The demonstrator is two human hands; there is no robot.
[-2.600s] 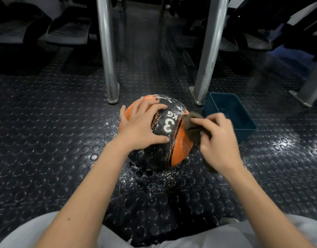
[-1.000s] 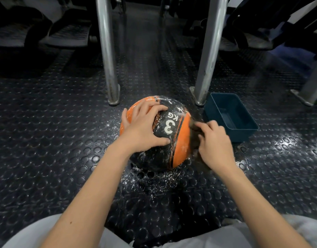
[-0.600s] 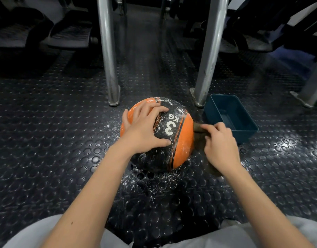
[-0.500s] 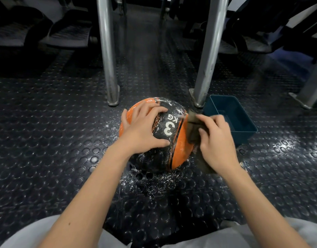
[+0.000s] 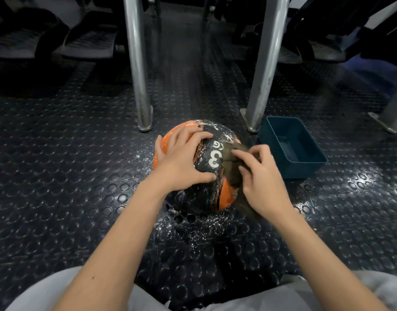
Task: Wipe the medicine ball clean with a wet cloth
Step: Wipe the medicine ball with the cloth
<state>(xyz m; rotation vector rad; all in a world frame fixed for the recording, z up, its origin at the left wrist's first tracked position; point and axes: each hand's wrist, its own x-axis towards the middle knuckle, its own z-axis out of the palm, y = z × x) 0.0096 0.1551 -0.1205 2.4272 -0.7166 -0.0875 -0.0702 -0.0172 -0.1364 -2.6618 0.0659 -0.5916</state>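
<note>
Left hand (image 5: 182,160): fingers spread and curved over the top left of the medicine ball (image 5: 204,196), thumb on its black panel, gripping it.
Right hand (image 5: 260,182): fingers bunched on a brown cloth (image 5: 233,176), pressing it against the ball's right side.
Cloth: largely covered by the right hand; a blurred tail hangs below the wrist toward the floor.
Medicine ball: sits on the floor between the two forearms, orange and black and flecked with white. It shows a white "3", while the cloth covers part of the "KG" beside it.
Hidden: the ball's underside and far side, and most of its right orange panel behind the cloth and hand.
Counts: two hands, one ball, one cloth, one tub, three metal posts.
Tub (image 5: 291,172): dark blue, rectangular, near the ball's right. Whether it holds water is hard to make out.
Posts: the left post (image 5: 137,63) and right post (image 5: 267,63) stand just behind the ball. The third post (image 5: 394,113) is cut off by the right edge.
Floor (image 5: 58,176): dark studded rubber, running wide to the ball's left. White specks (image 5: 193,230) lie around the ball's base.
Frame edges: light grey trouser legs (image 5: 36,295) are cut off at the bottom, and dark padded seats (image 5: 87,41) at the top left.
</note>
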